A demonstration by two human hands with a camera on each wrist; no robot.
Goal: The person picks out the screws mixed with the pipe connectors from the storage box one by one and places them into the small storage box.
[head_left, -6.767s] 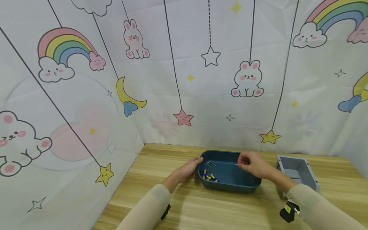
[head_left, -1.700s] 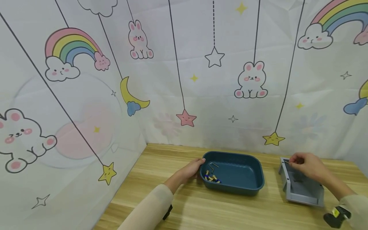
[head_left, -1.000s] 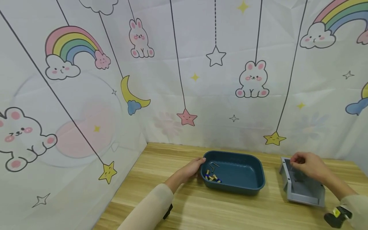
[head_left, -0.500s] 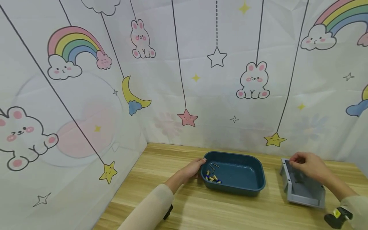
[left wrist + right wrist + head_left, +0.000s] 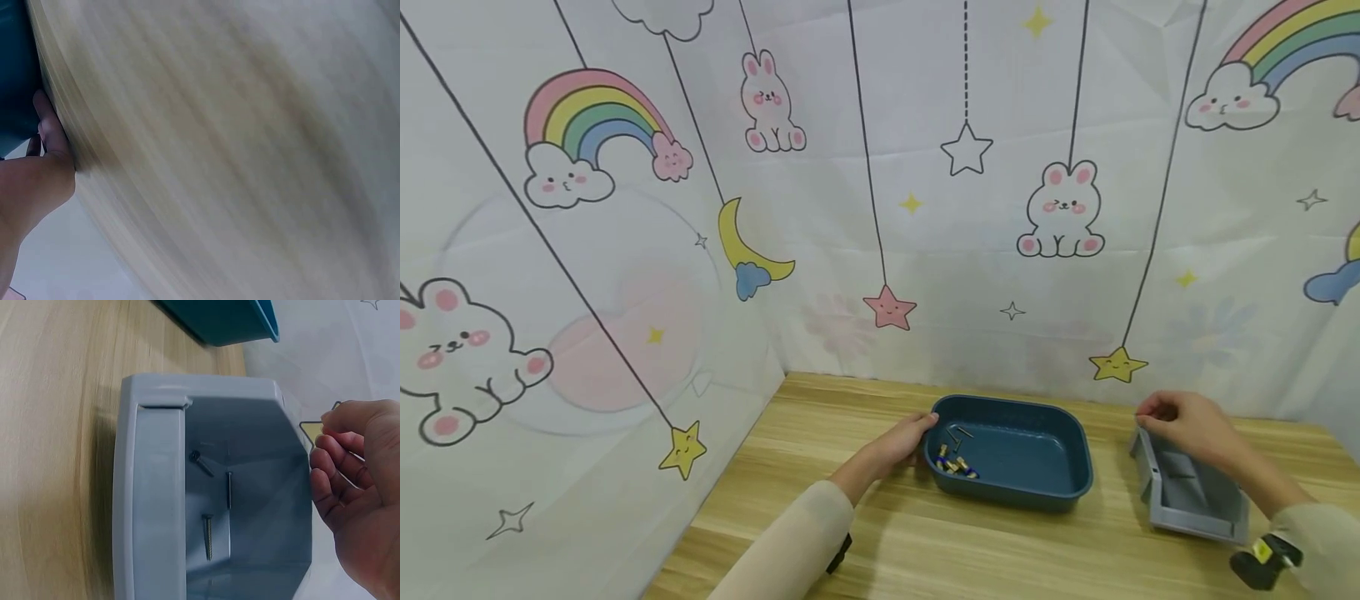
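Observation:
My left hand [image 5: 901, 442] grips the left end of the dark blue tub [image 5: 1022, 465], thumb over the rim and the other fingers mostly hidden outside. Inside the tub's left part lie several thin screws [image 5: 964, 432] and a cluster of brass fittings [image 5: 953, 465] with blue bands. Over the far left corner of the grey bin [image 5: 1197, 527] is my right hand [image 5: 1187, 423], fingers loosely curled, with nothing visible between them. In the right wrist view, a dark-headed screw [image 5: 202, 464], a slim screw [image 5: 229, 490] and a thicker screw [image 5: 208, 537] lie inside the bin.
Both containers stand on a wood-grain table [image 5: 985, 550], the bin right of the tub with a strip of table between. A white cloth [image 5: 970, 250] printed with rabbits and stars hangs behind. A black wrist device [image 5: 1262, 562] sits below the right sleeve.
My right hand has gone from the tub to the bin with a screw, which no longer shows in its fingers. Just now it shifted slightly left. My left hand stays on the tub.

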